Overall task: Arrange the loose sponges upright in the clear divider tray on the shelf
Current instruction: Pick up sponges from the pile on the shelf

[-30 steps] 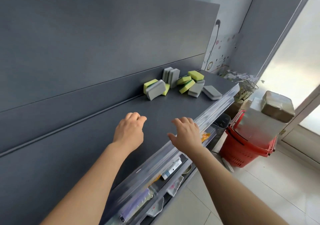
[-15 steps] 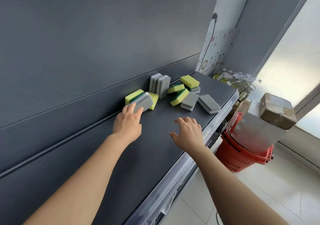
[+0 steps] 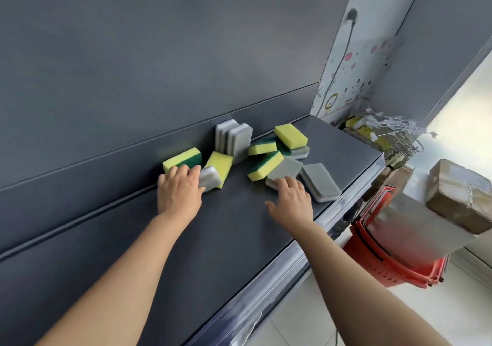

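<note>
On the dark grey shelf [image 3: 239, 228] the sponges lie in a loose cluster toward twelve o'clock from the hands, against the back panel [image 3: 159, 66]. Two grey sponges [image 3: 234, 143] stand upright on their short ends side by side, broad faces turned toward four o'clock. A yellow-green sponge [image 3: 182, 159] lies on its long edge along the back panel, long axis running nine to three. A yellow sponge [image 3: 219, 166] leans tilted beside a small grey-white sponge [image 3: 210, 178].

The left hand [image 3: 178, 191] rests over that small grey-white sponge and the yellow-green one, fingers spread and curled onto them; whether it grips either cannot be told. The right hand [image 3: 291, 202] lies flat with fingers apart, fingertips touching a flat grey sponge [image 3: 285, 171]. Just at three o'clock of it another grey sponge [image 3: 319, 182] lies flat near the shelf's front edge [image 3: 292, 260], long axis pointing about five o'clock. Beyond, three yellow-green sponges [image 3: 269, 156] pile crookedly on each other.

The clear divider tray cannot be made out. The shelf toward six o'clock of the hands is open, bare surface. Past the front edge, at four o'clock, a red basket [image 3: 383, 260] stands on a pale tiled floor with a taped brown box [image 3: 460, 196] above it.
</note>
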A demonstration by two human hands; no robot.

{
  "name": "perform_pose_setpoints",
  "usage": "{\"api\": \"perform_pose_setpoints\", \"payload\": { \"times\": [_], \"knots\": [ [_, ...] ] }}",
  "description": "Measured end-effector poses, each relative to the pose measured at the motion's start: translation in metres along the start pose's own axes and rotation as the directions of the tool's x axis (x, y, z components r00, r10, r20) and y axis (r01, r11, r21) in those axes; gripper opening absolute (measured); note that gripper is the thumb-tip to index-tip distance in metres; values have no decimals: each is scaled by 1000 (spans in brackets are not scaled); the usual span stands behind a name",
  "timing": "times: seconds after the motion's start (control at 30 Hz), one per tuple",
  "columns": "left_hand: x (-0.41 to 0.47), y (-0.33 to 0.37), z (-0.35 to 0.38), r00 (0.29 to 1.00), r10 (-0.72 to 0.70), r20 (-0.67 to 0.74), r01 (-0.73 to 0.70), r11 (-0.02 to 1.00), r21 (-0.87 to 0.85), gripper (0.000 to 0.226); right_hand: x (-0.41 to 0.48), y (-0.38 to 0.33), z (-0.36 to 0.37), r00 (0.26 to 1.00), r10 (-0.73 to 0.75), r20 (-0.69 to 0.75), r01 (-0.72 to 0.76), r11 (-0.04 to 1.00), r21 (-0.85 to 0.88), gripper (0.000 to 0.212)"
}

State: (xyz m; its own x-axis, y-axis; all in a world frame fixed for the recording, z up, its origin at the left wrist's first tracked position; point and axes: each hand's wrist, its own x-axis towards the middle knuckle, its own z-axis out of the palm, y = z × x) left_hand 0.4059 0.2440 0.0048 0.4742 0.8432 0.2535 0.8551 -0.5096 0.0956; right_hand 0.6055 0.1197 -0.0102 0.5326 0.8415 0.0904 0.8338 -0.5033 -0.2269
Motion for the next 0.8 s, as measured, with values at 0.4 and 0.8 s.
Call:
{"api": "perform_pose_setpoints", "payload": {
  "times": [0.4,0.8],
  "knots": [
    [-16,20,-6,972,-224,-69,214,968,-133,47,-3,-21,-2,941,-323,100,322,946,24,60],
    [-78,7,-28,882,-469,-42,435,844,-313,43,0,-72,-42,418,-505,755,720,691,64,85]
  ]
}}
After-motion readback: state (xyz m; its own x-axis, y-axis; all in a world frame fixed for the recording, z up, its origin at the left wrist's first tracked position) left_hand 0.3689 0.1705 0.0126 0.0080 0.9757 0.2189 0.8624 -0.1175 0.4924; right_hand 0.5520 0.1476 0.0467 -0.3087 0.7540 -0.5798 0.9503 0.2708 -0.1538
